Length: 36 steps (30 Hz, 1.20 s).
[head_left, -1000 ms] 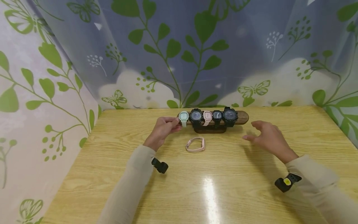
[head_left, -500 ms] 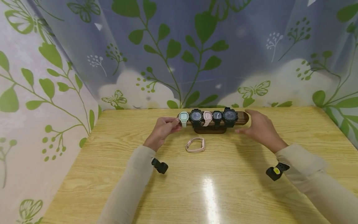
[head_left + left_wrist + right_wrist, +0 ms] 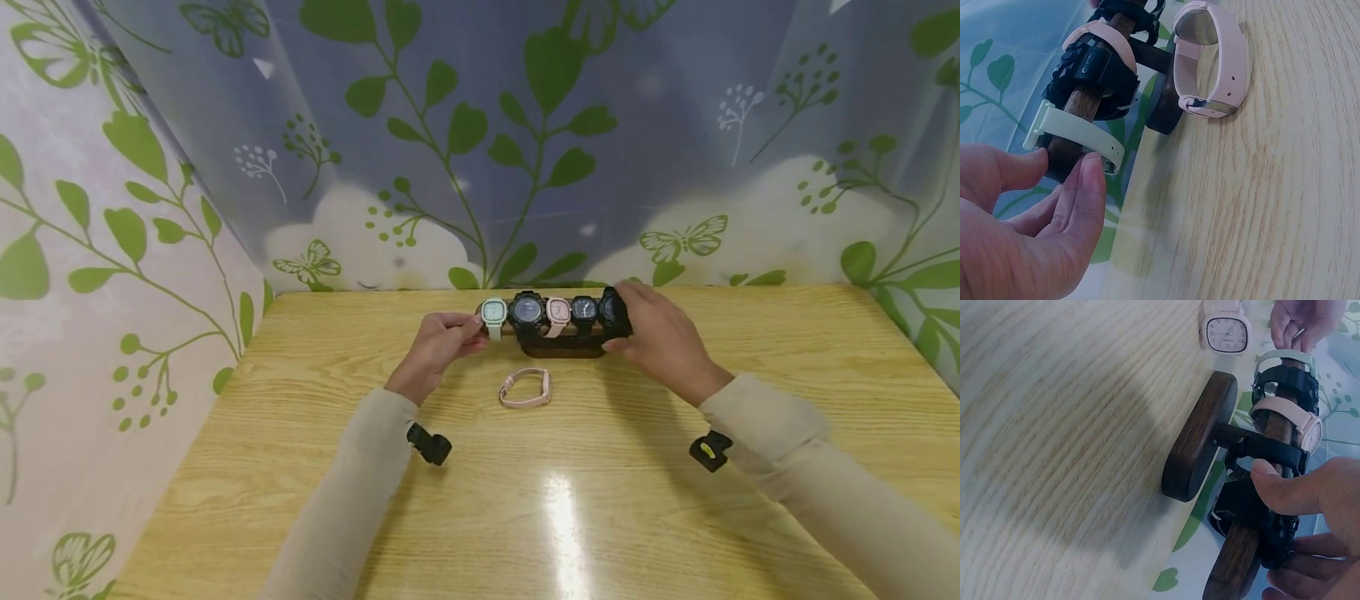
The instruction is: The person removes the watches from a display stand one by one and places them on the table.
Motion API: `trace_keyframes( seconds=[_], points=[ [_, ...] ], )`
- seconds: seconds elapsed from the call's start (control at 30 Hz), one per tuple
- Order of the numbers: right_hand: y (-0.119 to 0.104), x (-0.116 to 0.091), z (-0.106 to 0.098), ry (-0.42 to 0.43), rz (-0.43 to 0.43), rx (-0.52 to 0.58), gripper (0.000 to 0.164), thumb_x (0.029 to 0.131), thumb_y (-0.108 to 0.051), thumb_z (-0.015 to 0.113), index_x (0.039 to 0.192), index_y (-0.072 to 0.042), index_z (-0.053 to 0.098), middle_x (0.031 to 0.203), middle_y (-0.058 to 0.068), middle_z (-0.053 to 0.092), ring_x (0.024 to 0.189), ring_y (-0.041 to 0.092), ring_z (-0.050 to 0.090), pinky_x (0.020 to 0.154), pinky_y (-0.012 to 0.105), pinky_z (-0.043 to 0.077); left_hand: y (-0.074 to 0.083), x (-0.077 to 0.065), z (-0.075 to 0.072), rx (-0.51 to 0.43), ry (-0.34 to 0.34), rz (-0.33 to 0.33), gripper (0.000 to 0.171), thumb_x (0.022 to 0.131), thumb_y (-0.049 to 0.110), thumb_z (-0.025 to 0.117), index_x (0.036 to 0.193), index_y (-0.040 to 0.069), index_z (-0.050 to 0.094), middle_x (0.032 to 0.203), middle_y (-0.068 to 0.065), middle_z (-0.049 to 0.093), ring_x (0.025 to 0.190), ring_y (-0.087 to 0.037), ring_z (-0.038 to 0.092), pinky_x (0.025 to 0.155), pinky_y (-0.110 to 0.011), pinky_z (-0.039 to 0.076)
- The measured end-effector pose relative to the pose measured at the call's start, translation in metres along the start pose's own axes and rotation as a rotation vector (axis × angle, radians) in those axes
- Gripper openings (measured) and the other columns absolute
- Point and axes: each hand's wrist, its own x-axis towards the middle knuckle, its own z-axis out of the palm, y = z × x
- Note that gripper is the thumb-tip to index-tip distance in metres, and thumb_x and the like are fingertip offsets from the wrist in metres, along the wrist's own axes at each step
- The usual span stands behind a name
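A dark wooden watch stand stands at the table's back. My left hand pinches the left end of its bar, thumb against fingers, beside the mint green watch. Along the bar follow a round black watch, a pink watch and a small square black watch. My right hand grips the bulky black watch on the right, thumb on the near side and fingers on the far side. It hides the bar's right end in the head view. Another pink watch lies on its side before the stand.
The light wood table reaches toward me, with a glare streak in front. A leaf-patterned curtain hangs right behind the stand, and similar cloth covers the left side. Each wrist wears a small black camera.
My right hand has moved left from beyond the stand's right end, over the bar, and taken hold of the bulky black watch. The left hand has stayed on the bar's end.
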Motion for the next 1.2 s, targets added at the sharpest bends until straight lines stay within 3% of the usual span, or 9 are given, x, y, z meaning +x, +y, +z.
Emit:
trace_keyframes(
  seconds=[0.27, 0.57, 0.87, 1.2],
  points=[
    [0.002, 0.003, 0.005, 0.028, -0.049, -0.005, 0.073, 0.088, -0.009, 0.08, 0.146, 0.012, 0.042, 0.146, 0.032, 0.044, 0.127, 0.051, 0.049, 0.096, 0.064, 0.049, 0.0, -0.001, 0.0, 0.003, 0.01, 0.0, 0.031, 0.105, 0.011, 0.058, 0.128, -0.009, 0.063, 0.115, -0.025, 0.068, 0.112, -0.036, 0.066, 0.102, -0.042, 0.053],
    [0.007, 0.002, 0.007, 0.081, -0.104, 0.025, 0.067, 0.085, -0.003, 0.08, 0.141, 0.015, 0.047, 0.141, 0.036, 0.047, 0.124, 0.052, 0.051, 0.096, 0.064, 0.049, -0.002, 0.002, 0.0, 0.002, 0.016, 0.004, 0.031, 0.105, 0.012, 0.058, 0.127, -0.009, 0.064, 0.108, -0.02, 0.07, 0.104, -0.031, 0.069, 0.101, -0.042, 0.054],
    [0.015, -0.001, 0.005, 0.095, -0.094, -0.011, 0.069, 0.084, -0.001, 0.081, 0.141, 0.016, 0.046, 0.141, 0.036, 0.048, 0.124, 0.052, 0.051, 0.097, 0.064, 0.048, -0.003, 0.002, -0.001, 0.002, 0.012, 0.003, 0.03, 0.105, 0.011, 0.058, 0.127, -0.008, 0.064, 0.108, -0.021, 0.07, 0.111, -0.036, 0.066, 0.102, -0.042, 0.053],
    [0.029, -0.009, 0.0, 0.126, -0.075, -0.008, 0.068, 0.082, -0.001, 0.082, 0.138, 0.017, 0.048, 0.133, 0.039, 0.052, 0.114, 0.054, 0.056, 0.089, 0.066, 0.051, -0.003, 0.001, 0.001, -0.005, 0.022, 0.002, 0.031, 0.105, 0.011, 0.058, 0.128, -0.009, 0.063, 0.107, -0.02, 0.07, 0.099, -0.027, 0.07, 0.098, -0.038, 0.056]
  ],
)
